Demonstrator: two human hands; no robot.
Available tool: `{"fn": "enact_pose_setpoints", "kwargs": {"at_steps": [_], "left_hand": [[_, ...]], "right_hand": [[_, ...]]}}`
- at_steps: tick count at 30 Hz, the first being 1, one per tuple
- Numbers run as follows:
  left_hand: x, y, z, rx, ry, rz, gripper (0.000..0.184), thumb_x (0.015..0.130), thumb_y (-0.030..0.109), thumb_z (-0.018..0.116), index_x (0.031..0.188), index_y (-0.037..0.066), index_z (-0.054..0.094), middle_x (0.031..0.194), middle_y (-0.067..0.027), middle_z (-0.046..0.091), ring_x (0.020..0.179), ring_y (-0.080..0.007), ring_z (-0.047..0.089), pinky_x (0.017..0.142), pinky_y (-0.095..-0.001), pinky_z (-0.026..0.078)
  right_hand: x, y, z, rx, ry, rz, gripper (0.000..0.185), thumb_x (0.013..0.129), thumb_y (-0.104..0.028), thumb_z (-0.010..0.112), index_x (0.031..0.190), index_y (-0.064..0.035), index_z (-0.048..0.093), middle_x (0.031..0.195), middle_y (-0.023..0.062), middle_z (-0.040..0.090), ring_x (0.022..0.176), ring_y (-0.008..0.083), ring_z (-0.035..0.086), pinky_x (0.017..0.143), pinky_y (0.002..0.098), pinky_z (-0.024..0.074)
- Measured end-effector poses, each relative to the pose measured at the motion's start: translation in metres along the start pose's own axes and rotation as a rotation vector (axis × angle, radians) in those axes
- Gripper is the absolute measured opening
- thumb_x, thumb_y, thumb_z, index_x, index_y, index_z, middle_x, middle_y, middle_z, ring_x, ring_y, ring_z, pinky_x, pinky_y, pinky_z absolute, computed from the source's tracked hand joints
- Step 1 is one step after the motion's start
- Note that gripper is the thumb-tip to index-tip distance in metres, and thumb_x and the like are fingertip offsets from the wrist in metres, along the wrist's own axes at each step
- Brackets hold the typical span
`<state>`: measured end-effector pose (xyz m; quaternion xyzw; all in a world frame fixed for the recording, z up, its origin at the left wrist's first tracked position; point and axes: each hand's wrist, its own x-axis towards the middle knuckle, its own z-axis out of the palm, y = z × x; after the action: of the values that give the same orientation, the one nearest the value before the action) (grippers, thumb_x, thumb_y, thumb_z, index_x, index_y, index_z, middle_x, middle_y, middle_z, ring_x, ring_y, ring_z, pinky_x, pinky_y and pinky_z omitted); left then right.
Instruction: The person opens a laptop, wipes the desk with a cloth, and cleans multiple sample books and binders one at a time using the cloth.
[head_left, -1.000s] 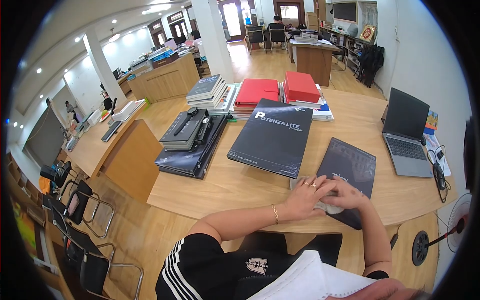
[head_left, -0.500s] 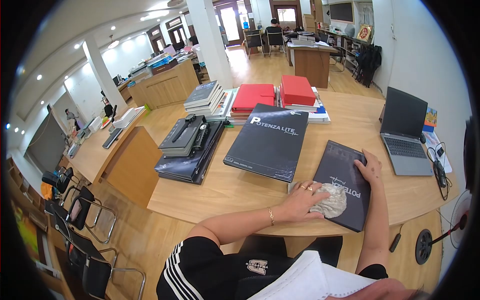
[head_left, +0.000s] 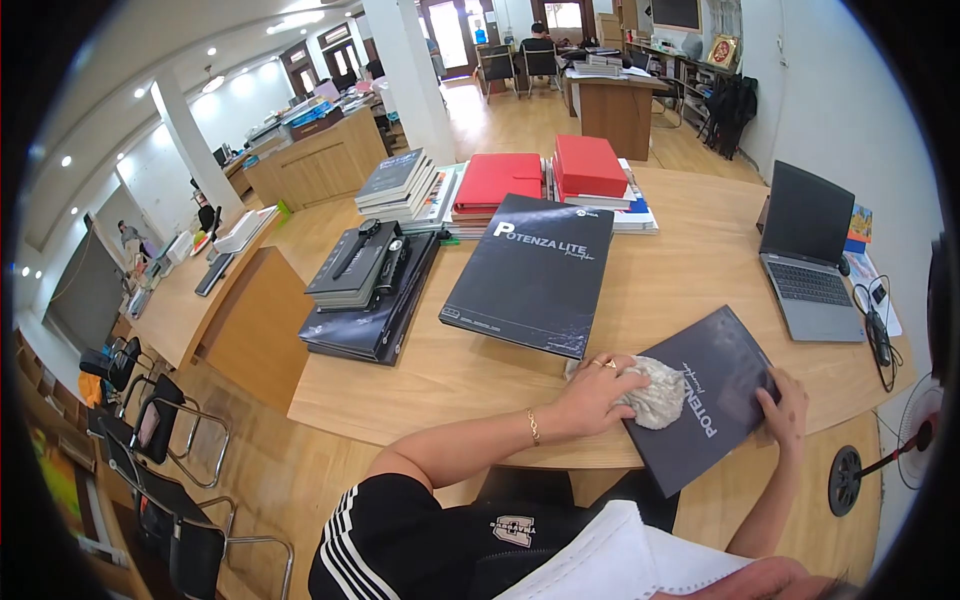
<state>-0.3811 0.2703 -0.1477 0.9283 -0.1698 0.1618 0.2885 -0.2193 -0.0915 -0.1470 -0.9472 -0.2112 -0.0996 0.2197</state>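
My left hand (head_left: 596,398), with rings and a bracelet, is closed on a crumpled grey-white cloth (head_left: 660,395). The cloth lies against the left side of a dark POTENZA book (head_left: 728,350), tilted at the desk's front edge. My right hand (head_left: 786,408) grips that book's right edge, thumb on the cover. Left of the cloth, a larger dark POTENZA LITE book (head_left: 535,270) lies across the desk, apart from the book I hold.
A stack of dark books (head_left: 365,285) carries small black items. Behind are grey books (head_left: 395,180), a red binder (head_left: 500,182) and a red box (head_left: 590,165). An open laptop (head_left: 810,250) and cables (head_left: 880,340) lie right. A fan (head_left: 915,430) stands beyond.
My right hand has left the cloth and taken the dark book's right edge. The book has turned, its lower end now nearer me. My left hand stays with the cloth.
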Motion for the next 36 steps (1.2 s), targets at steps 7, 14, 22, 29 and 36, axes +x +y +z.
{"fn": "enact_pose_setpoints", "kwargs": {"at_steps": [7,14,22,29,36], "left_hand": [[0.001,0.003,0.002,-0.024,0.099,-0.033,0.039,0.075,0.014,0.074,0.113,0.013,0.064,0.122,-0.0151,0.053,0.115,-0.0367,0.049,0.095,-0.0468,0.040],[0.001,0.006,0.006,-0.308,0.199,-0.097,0.033,0.075,0.009,0.076,0.107,0.009,0.067,0.116,-0.0141,0.054,0.112,-0.0310,0.051,0.094,-0.0393,0.042],[-0.001,0.003,-0.003,-0.897,0.297,-0.036,0.033,0.082,-0.002,0.069,0.114,0.004,0.063,0.116,-0.0055,0.051,0.108,-0.0141,0.053,0.094,-0.0273,0.043],[-0.006,0.006,-0.023,-1.472,0.213,-0.192,0.034,0.090,0.006,0.065,0.122,0.006,0.054,0.116,-0.0026,0.058,0.106,-0.0110,0.056,0.093,-0.0271,0.046],[-0.006,0.003,-0.030,-1.593,0.306,-0.216,0.032,0.093,0.005,0.060,0.123,0.007,0.049,0.114,-0.0026,0.058,0.102,-0.0087,0.056,0.090,-0.0268,0.048]], "right_hand": [[-0.085,-0.052,-0.063,-0.180,-0.221,-0.093,0.087,0.056,-0.024,0.088,0.134,-0.0131,0.053,0.141,0.0205,0.044,0.123,0.0386,0.044,0.106,0.0494,0.0304],[-0.113,-0.005,0.003,-0.299,0.188,-0.015,0.078,0.057,-0.009,0.084,0.131,-0.0132,0.057,0.135,0.0155,0.050,0.117,0.0360,0.048,0.104,0.0468,0.0327],[-0.114,-0.031,-0.044,-0.171,0.468,-0.241,0.049,0.058,-0.004,0.076,0.106,-0.0045,0.064,0.108,0.0127,0.065,0.103,0.0341,0.056,0.092,0.0433,0.0392],[-0.092,-0.030,-0.091,0.145,0.609,-0.373,0.037,0.064,-0.014,0.080,0.092,-0.0012,0.060,0.085,0.0052,0.058,0.088,0.0227,0.059,0.092,0.0381,0.0425],[-0.061,0.005,-0.108,0.895,0.578,0.172,0.018,0.094,-0.015,0.061,0.089,0.0022,0.061,0.085,0.0000,0.057,0.080,0.0070,0.051,0.072,0.0199,0.0403]]}}
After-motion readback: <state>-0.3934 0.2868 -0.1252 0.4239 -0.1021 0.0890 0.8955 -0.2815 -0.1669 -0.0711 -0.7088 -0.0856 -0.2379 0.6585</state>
